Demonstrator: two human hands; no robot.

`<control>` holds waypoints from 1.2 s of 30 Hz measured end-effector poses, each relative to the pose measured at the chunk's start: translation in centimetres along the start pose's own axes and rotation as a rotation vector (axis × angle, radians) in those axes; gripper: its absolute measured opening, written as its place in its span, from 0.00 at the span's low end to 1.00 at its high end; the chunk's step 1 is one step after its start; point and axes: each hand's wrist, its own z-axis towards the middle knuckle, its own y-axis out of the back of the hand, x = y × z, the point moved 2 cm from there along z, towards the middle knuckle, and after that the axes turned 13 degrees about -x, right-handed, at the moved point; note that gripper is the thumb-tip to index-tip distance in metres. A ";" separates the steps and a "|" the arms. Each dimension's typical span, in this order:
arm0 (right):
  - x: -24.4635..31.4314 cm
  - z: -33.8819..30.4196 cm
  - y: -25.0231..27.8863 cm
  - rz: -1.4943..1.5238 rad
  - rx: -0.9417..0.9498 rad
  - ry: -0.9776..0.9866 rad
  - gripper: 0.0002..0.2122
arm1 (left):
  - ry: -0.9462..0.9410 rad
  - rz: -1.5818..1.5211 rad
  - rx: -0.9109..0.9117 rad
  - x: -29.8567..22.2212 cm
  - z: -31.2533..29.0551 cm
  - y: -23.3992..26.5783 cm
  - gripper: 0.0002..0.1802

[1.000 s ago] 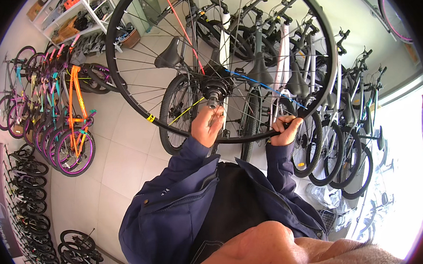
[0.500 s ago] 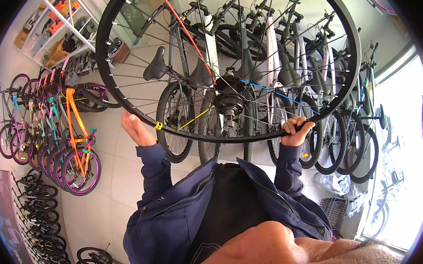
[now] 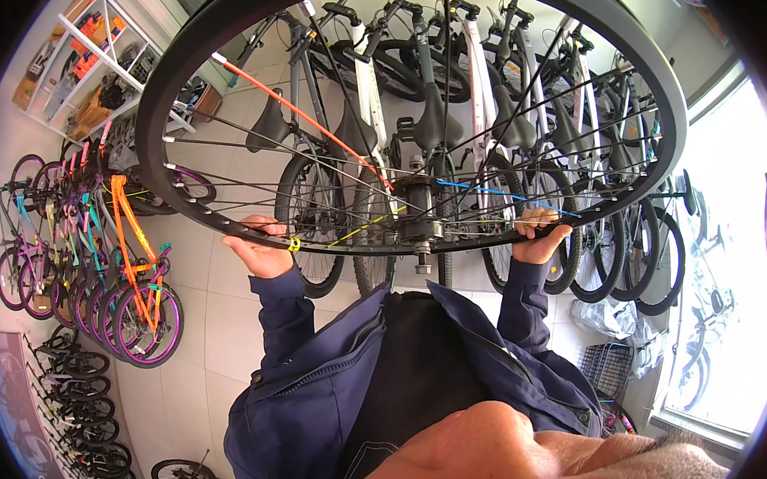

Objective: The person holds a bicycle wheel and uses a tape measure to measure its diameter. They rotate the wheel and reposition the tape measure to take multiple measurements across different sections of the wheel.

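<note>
I hold a black bicycle wheel (image 3: 675, 103) without a tyre out in front of me, tilted so its rim looks oval. My left hand (image 3: 263, 251) grips the near rim at the left, beside a small yellow tag (image 3: 293, 245). On the right, my right hand (image 3: 539, 234) is closed around the same rim, fingers curled over its inner edge. A black hub (image 3: 420, 211) with a silver axle end sits at the centre. Among the dark spokes are a red spoke (image 3: 306, 119), a blue spoke (image 3: 508, 197) and a yellow spoke (image 3: 365, 228).
Beyond the wheel stands a row of bicycles with black saddles (image 3: 438, 126). Colourful bikes, one with an orange frame (image 3: 132, 224), line the left. A white shelf (image 3: 83, 69) holds boxes. Lower right are a black wire basket (image 3: 606, 368) and clear plastic bags (image 3: 606, 318).
The wheel has tipped from facing me more squarely to a flatter slant, its hub axle now pointing down toward me. My left hand, earlier open beside the rim, now has its fingers around it.
</note>
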 end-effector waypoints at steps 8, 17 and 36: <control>-0.3 -0.1 1.1 -0.059 -0.081 0.014 0.30 | 0.038 -0.009 0.015 0.3 -0.1 0.3 0.35; -0.1 -0.5 -0.3 -0.072 -0.057 -0.002 0.37 | 0.058 -0.033 0.047 0.0 -0.2 0.8 0.36; -0.3 -1.8 -1.3 -0.084 -0.146 -0.090 0.34 | 0.087 0.020 0.061 0.2 0.8 4.3 0.36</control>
